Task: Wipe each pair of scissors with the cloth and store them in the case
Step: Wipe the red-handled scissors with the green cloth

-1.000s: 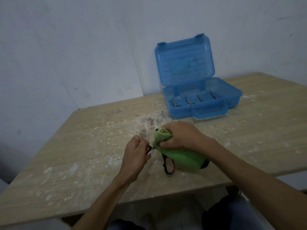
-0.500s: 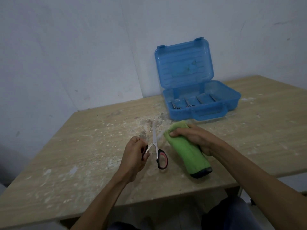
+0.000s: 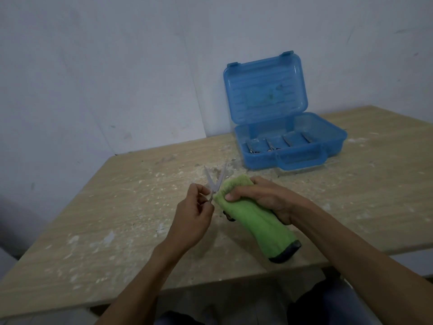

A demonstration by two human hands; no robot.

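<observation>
While the left hand (image 3: 192, 214) pinches the scissors (image 3: 214, 182) with blades spread apart above the dusty table (image 3: 117, 207), the right hand (image 3: 262, 198) grips the green cloth (image 3: 257, 219) beside them. Behind stands the open blue case (image 3: 288, 137); its contents are indistinct. Cloth hides one scissor handle.

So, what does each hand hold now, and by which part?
Left hand: scissors, by the handle end. Right hand: green cloth, gripped around its upper part.
</observation>
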